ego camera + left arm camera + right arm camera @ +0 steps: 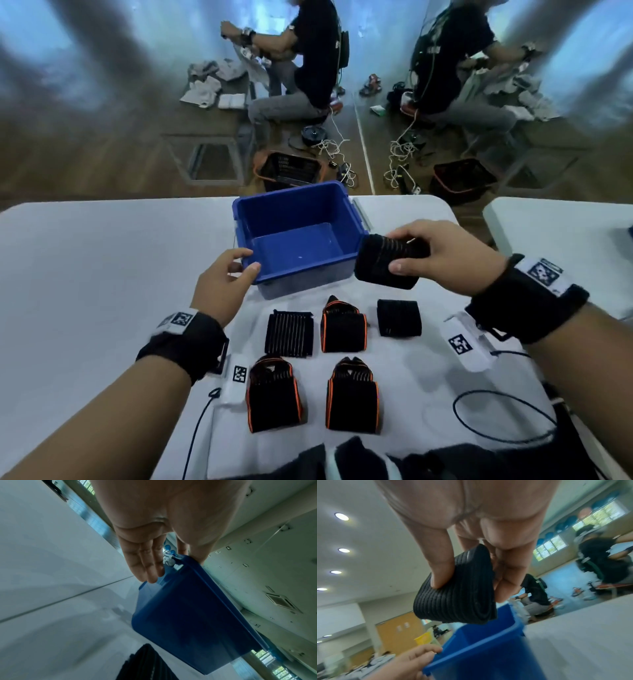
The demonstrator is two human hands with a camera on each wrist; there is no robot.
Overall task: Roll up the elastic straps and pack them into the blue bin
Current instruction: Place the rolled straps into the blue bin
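Observation:
A blue bin [298,236] stands on the white table, and its blue floor shows with no strap on it. My left hand [248,262] pinches the bin's near-left corner rim, thumb on top and fingers along the outer wall [188,615]. My right hand [397,251] grips a rolled black elastic strap [390,263] just above the bin's near-right corner, thumb under, fingers over. The right wrist view shows the roll [458,595] hanging over the bin's rim [479,649]. Several more straps lie in front of the bin: a black ribbed one [289,334], a plain black one [399,318] and three orange-edged ones [343,327].
A black cable [503,418] loops on the table at the right, and dark cloth [376,459] lies at the near edge. Past the table's far edge a black basket [291,169] stands on the floor, and a seated person works at another table.

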